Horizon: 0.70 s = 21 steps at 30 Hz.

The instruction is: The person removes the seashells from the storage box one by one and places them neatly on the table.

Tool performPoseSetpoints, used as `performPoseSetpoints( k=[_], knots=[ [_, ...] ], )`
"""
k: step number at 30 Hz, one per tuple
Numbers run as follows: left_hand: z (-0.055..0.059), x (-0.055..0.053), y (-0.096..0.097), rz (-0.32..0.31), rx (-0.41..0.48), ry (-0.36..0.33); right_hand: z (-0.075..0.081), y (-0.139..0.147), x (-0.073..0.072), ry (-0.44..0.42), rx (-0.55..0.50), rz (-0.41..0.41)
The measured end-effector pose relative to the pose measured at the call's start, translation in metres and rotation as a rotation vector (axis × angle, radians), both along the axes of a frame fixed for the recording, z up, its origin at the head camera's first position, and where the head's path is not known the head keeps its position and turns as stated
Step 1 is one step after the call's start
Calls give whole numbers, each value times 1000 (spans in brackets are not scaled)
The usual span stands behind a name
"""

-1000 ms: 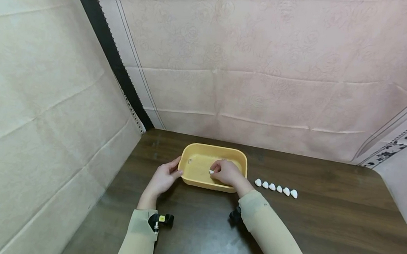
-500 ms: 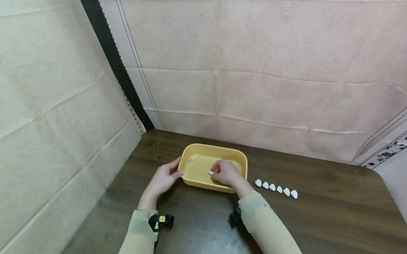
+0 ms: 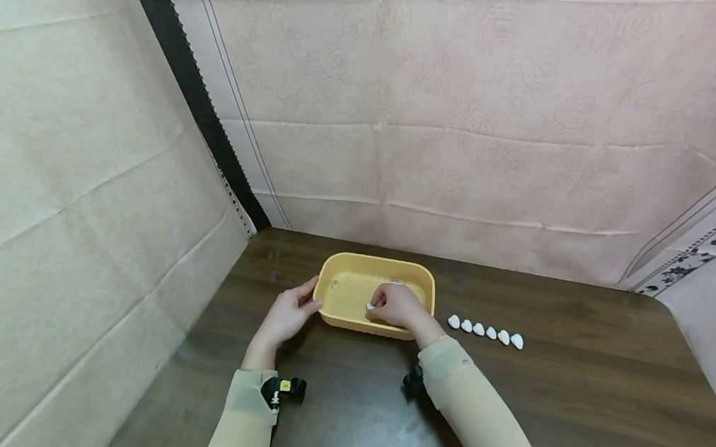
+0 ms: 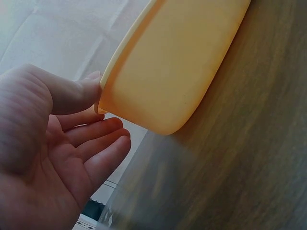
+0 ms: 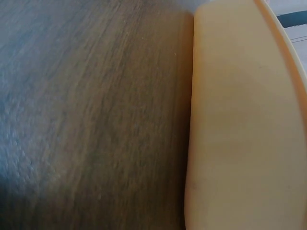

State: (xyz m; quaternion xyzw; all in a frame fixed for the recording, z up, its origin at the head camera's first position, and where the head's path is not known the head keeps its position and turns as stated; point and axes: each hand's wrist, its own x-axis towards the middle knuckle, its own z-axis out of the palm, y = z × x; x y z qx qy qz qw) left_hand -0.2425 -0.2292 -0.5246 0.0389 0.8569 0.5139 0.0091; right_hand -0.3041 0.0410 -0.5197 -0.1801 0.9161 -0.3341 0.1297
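A yellow plastic tub (image 3: pixel 351 297) with rounded corners stands on the wooden table. My left hand (image 3: pixel 286 313) pinches its left end; in the left wrist view the thumb (image 4: pixel 79 93) lies against the rim and the fingers curl beneath. My right hand (image 3: pixel 397 305) reaches inside the tub, its fingertips pinching a small white piece (image 3: pixel 369 307) that is mostly covered. Only the tub's outer wall (image 5: pixel 244 120) and the tabletop show in the right wrist view; the right hand is out of that frame.
To the right of the tub, several white pebble-like pieces (image 3: pixel 479 329) lie in a slanting row on the table (image 3: pixel 574 384). Patterned cloth (image 3: pixel 469 120) hangs behind the table, and a pale cloth wall (image 3: pixel 76 227) borders it at left.
The white piece has shifted slightly toward me and shows less between the right fingertips. The left hand and the tub stay where they were.
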Motion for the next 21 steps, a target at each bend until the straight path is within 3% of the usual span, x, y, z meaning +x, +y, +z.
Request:
performPoseSetpoints(
  k=[21],
  knots=[
    [0,0,0,0,-6,16,1,0,0,-3,-9,25]
  ],
)
